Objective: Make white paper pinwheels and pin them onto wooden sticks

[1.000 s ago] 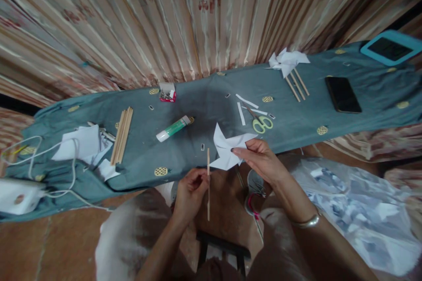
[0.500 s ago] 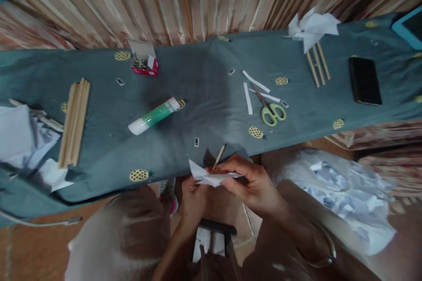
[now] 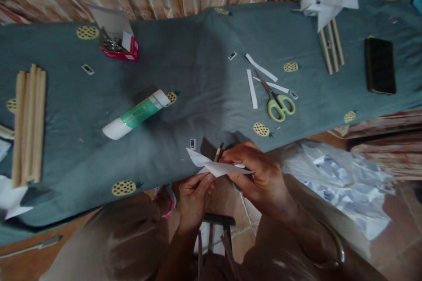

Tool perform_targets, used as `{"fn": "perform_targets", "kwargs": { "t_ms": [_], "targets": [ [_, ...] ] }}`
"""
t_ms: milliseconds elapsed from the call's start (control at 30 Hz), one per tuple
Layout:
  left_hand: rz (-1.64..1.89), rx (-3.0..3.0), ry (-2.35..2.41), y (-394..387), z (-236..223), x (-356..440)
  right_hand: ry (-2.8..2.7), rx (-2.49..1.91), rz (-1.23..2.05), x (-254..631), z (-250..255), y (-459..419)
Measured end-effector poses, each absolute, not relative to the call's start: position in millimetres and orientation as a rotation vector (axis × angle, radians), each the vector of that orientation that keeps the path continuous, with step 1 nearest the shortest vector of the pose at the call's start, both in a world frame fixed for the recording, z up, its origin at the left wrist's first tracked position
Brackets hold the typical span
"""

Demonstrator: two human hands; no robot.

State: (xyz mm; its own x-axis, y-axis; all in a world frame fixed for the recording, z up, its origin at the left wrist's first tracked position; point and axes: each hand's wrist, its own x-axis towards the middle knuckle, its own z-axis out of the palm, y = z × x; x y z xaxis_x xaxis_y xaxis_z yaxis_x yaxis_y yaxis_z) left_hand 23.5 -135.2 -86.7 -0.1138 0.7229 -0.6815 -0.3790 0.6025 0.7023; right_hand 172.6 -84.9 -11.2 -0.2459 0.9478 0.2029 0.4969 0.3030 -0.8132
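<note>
Over the table's front edge, my left hand pinches the lower left edge of a folded white paper pinwheel between thumb and fingers. My right hand is closed round the pinwheel's right side, fingers behind the paper and thumb in front. A short wooden stick pokes up behind the paper, beside my right fingertips; its lower part is hidden, and I cannot tell which hand steadies it. Away to the right lie green-handled scissors among cut white paper strips.
A glue stick lies left of centre, below an open red box of metal fasteners. Wooden sticks are bundled at far left. Finished pinwheels and a black phone sit at right. A plastic bag of paper stands below.
The view has moved closer and shifted, so table items sit farther out. Both hands still hold the pinwheel, which has turned slightly and shows more of its face; less of the stick shows.
</note>
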Motion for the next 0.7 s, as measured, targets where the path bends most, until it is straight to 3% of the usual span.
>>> {"fn": "perform_targets", "kwargs": {
  "t_ms": [700],
  "targets": [
    [0.923, 0.257, 1.467, -137.1, -86.2, 22.4, -1.903, -1.339, 0.753, 170.2, -12.8, -79.9]
  ]
}}
